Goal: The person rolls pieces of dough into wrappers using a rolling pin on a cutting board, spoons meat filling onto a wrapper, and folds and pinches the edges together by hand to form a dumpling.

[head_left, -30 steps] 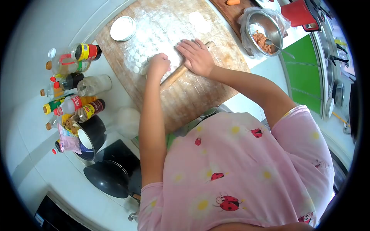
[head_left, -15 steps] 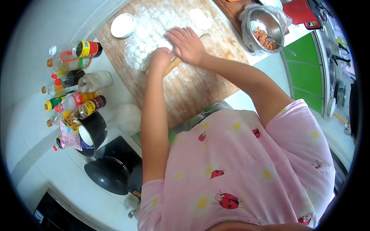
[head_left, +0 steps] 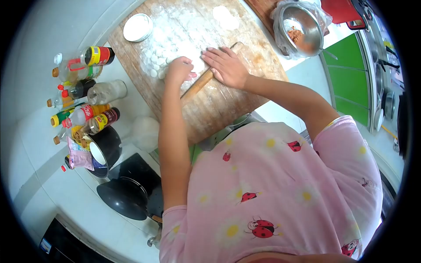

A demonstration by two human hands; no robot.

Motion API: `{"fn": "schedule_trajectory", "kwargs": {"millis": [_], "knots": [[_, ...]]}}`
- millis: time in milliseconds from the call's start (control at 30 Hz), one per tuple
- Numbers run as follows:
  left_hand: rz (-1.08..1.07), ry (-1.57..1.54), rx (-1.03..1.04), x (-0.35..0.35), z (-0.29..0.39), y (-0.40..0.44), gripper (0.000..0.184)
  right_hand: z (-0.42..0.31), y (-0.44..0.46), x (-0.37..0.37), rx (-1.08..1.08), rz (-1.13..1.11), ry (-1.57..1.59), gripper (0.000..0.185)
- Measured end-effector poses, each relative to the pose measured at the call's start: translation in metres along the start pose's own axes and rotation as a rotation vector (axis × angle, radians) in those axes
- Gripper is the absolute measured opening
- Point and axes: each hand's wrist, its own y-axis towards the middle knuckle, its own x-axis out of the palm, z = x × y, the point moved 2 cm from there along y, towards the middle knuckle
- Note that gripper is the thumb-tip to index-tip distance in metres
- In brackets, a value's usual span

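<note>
A wooden rolling pin [head_left: 202, 85] lies diagonally on a floured wooden board [head_left: 215, 118]. My right hand [head_left: 228, 69] rests flat across the pin, its fingers stretched out and pointing left. To the left of the pin, my left hand [head_left: 179, 71] is closed, its fingertips at the edge of a thin white dough wrapper [head_left: 198, 65]. The wrapper lies between my two hands. Several small dough pieces [head_left: 154, 61] sit in flour beside my left hand. Flat rolled wrappers [head_left: 225, 18] lie at the board's far side.
A white bowl [head_left: 137, 28] stands at the board's far left. At the right is a metal bowl [head_left: 302, 19] with orange-brown filling and a spoon. Several bottles [head_left: 100, 55] line the left wall. A black wok [head_left: 123, 199] stands at lower left.
My right hand has moved to the right and slightly nearer me along with the rolling pin. My left hand has shifted little. The dough wrapper between the hands now shows.
</note>
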Motion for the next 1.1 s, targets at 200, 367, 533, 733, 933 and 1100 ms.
{"fn": "schedule_trajectory", "kwargs": {"millis": [200, 367, 533, 733, 933, 1100], "knots": [[0.109, 0.391, 0.269, 0.004, 0.003, 0.006, 0.013, -0.001, 0.043, 0.012, 0.058, 0.030, -0.138, 0.048], [0.078, 0.002, 0.092, 0.000, -0.010, -0.003, 0.012, -0.007, -0.023, -0.003, -0.004, -0.054, -0.030, 0.048], [0.085, 0.324, 0.168, 0.004, -0.006, 0.000, 0.014, -0.006, 0.036, 0.006, 0.032, 0.048, -0.109, 0.047], [0.019, -0.055, -0.005, -0.002, -0.016, -0.004, 0.018, -0.004, -0.017, -0.003, -0.036, -0.030, 0.014, 0.044], [0.030, 0.183, 0.160, -0.005, -0.018, 0.006, 0.017, -0.006, 0.033, 0.007, -0.018, 0.031, -0.139, 0.048], [-0.068, -0.111, -0.063, -0.009, -0.021, -0.003, 0.024, -0.010, -0.035, -0.010, -0.048, -0.078, -0.015, 0.049]]}}
